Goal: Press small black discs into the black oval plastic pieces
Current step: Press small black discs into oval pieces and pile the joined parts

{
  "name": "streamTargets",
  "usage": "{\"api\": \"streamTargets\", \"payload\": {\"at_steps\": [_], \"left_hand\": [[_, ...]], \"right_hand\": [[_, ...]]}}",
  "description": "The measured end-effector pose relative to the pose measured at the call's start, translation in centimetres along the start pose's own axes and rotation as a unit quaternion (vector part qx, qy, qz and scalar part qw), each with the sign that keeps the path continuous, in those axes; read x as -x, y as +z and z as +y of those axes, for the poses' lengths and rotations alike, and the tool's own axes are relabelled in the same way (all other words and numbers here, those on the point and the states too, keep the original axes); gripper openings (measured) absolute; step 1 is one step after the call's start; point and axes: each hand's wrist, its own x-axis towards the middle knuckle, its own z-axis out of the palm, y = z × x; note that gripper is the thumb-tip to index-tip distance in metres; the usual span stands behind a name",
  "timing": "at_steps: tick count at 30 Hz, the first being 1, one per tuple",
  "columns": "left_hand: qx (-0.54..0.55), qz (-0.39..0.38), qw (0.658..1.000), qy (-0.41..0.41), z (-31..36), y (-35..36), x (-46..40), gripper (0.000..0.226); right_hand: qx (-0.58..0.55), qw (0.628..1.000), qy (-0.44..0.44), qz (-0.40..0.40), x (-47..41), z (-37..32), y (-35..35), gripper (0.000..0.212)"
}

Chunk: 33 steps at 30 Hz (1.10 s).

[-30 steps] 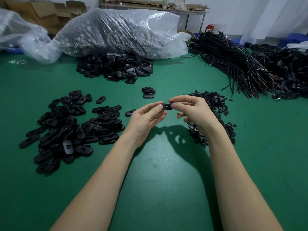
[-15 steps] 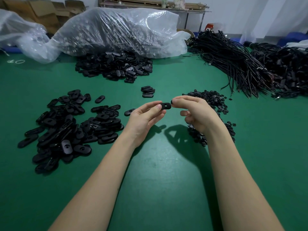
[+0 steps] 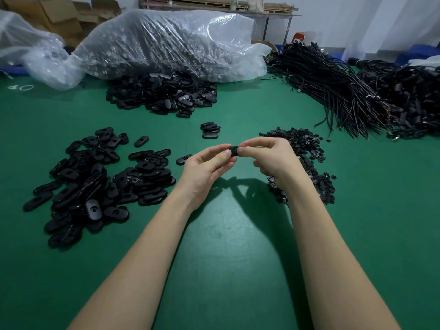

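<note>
My left hand (image 3: 206, 167) pinches one black oval piece (image 3: 233, 150) between thumb and fingers, above the green table. My right hand (image 3: 271, 158) meets it from the right, thumb and forefinger pinched against the piece's end; whether a disc sits between them is hidden. A heap of small black discs (image 3: 307, 148) lies just behind and under my right hand. A loose pile of black oval pieces (image 3: 100, 177) spreads to the left.
A second pile of ovals (image 3: 162, 94) lies at the back before a clear plastic bag (image 3: 166, 44). A small stack of ovals (image 3: 210, 130) sits mid-table. Black cord bundles (image 3: 338, 89) fill the back right. The green table (image 3: 226, 246) stretches between my forearms.
My hands parted slightly half a second ago, then came together again on the oval piece. The right fingertips now press against its end.
</note>
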Motion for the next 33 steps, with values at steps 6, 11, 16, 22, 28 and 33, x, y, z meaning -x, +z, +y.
{"api": "streamTargets", "payload": {"at_steps": [6,11,16,22,28,33], "left_hand": [[-0.005,0.001,1.0,0.008,-0.2,-0.1,-0.1,0.013],[-0.038,0.0,0.999,0.021,-0.4,-0.1,-0.1,0.013],[-0.072,0.002,0.997,0.013,-0.3,-0.2,-0.1,0.013],[-0.164,0.008,0.986,0.011,-0.6,-0.1,-0.3,0.013],[-0.206,0.044,0.977,0.035,-1.0,-0.2,-0.5,0.012],[-0.235,0.045,0.97,0.046,-0.9,0.0,-0.2,0.011]], "right_hand": [[-0.008,1.0,0.009,-0.001,0.1,0.1,0.2,0.006],[-0.006,1.0,0.028,-0.006,0.0,0.3,0.0,0.006],[0.005,0.998,0.061,-0.019,-0.3,0.7,-0.2,0.017],[-0.013,0.997,0.037,-0.065,-0.2,1.1,-0.6,0.018],[0.021,0.998,-0.018,-0.061,0.0,0.5,-0.3,0.01],[0.029,0.998,-0.027,-0.039,0.1,0.6,0.2,0.009]]}}
